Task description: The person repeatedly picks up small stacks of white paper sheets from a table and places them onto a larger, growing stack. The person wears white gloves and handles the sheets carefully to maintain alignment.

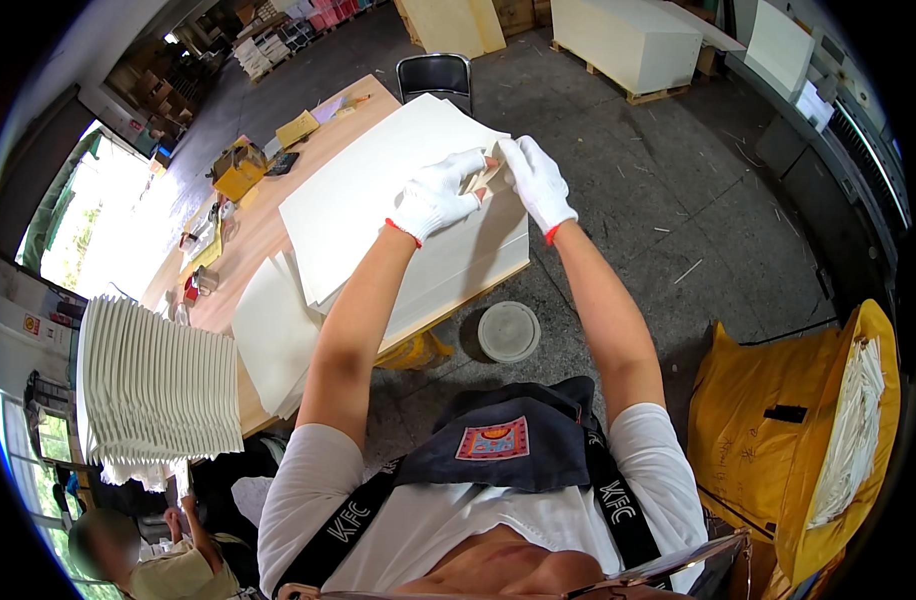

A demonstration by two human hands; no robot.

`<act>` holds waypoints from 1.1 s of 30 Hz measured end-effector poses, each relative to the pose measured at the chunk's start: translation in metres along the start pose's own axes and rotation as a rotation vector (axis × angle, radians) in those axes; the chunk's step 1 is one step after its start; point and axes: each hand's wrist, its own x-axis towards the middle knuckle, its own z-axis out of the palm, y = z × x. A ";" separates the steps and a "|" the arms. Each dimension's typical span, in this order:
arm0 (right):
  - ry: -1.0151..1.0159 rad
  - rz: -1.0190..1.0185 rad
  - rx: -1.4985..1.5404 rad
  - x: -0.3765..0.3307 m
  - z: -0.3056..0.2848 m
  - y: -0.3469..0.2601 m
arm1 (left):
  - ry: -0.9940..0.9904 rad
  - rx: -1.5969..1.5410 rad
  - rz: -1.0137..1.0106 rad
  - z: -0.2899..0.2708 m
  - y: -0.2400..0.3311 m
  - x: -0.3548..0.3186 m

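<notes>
Grey concrete floor (618,190) runs through a workshop, with pale board stacks on pallets (628,40) at the far side and a black chair (435,75) beyond a long wooden table (268,230). On the near end of that table sits a thick stack of large white paper sheets (378,190), its top sheets skewed a little, with more loose sheets (273,335) slipping off the edge toward the person. Both hands wear white cotton gloves with red cuffs. The left hand (436,195) is closed on the far right corner of the top sheet, fingers curled and pinching; the right hand (538,180) meets it there, pinching the same corner (490,175), which is lifted and bent slightly upward between them.

Judging by its look, a single sheet is light, thin and floppy, likely to crease if pulled from one point, and smooth enough to slide over the one beneath; a hold at the corner or along an edge with both hands suits it, while the whole stack looks heavy and stiff.

To the left stands a fanned stack of white sheets (158,385). A round white lid (509,331) lies on the floor below the table edge, and a yellow sack (808,450) holding white strips stands at the right. Another person (128,560) sits at the lower left.
</notes>
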 end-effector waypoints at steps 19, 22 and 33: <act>0.083 -0.661 -0.818 0.009 -0.026 0.018 | -0.047 0.343 -0.021 0.011 -0.015 0.036; 0.051 -0.584 -0.696 0.012 -0.025 0.013 | -0.042 0.290 -0.032 0.009 -0.008 0.034; 0.070 -0.068 -0.199 0.004 0.001 0.007 | -0.142 -0.112 -0.235 -0.005 0.003 0.009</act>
